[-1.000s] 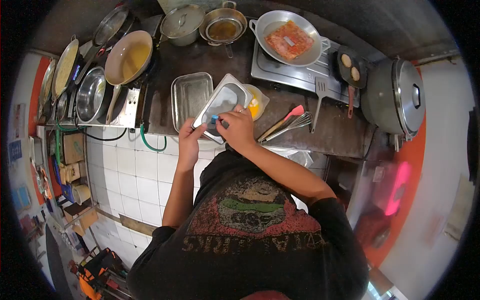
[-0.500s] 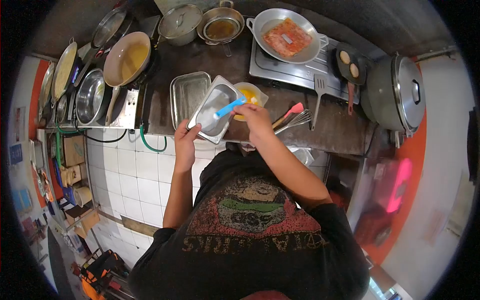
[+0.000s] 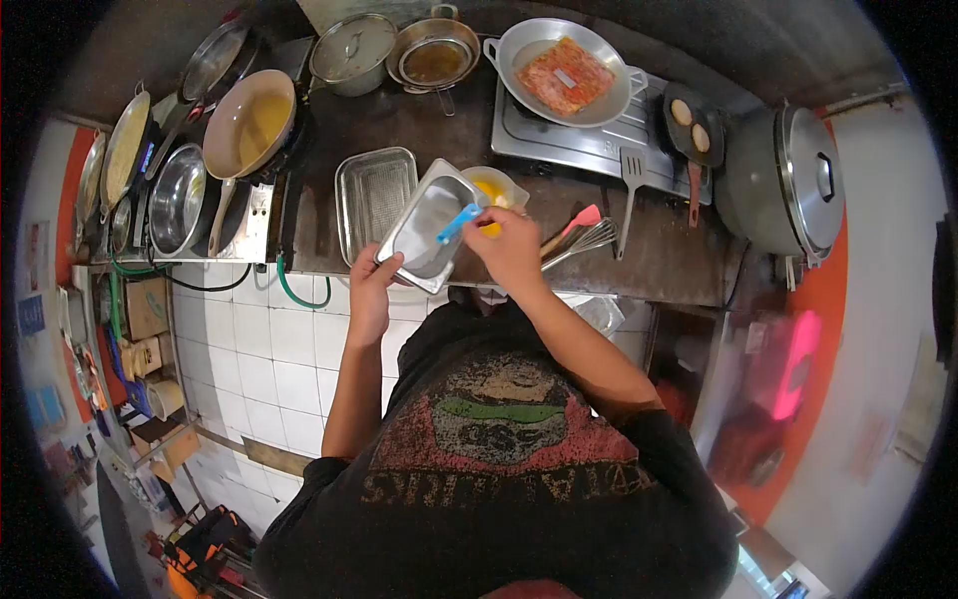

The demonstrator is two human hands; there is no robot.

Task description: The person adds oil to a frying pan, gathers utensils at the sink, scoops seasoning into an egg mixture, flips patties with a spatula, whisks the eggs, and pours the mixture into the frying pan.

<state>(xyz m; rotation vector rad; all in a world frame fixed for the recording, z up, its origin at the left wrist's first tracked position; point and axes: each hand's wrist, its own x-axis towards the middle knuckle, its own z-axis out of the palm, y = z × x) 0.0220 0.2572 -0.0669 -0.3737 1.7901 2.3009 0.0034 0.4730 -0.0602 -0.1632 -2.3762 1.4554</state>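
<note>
My left hand [image 3: 373, 292] grips the near-left rim of a rectangular metal food pan [image 3: 431, 268], tilted over the counter's front edge, with white powder inside. Between the closed fingers of my right hand [image 3: 511, 256] is a blue spoon [image 3: 459, 223], its far end inside the pan. Behind that hand stands a pale bowl [image 3: 515, 193] of yellow egg, partly hidden. A whisk [image 3: 587, 241] and a red-headed spatula [image 3: 586, 216] lie just right of my right hand.
A wire-mesh tray [image 3: 349, 215] sits left of the pan. At the back right, a gas stove [image 3: 519, 130] bears a wide pan [image 3: 503, 50] holding a reddish slab. A slotted turner [image 3: 632, 185] and a large lidded pot [image 3: 758, 185] are farther right.
My right hand has turned, and less of the blue spoon shows; the white at its tip is no longer visible. The left hand still holds the metal pan in nearly the same place.
</note>
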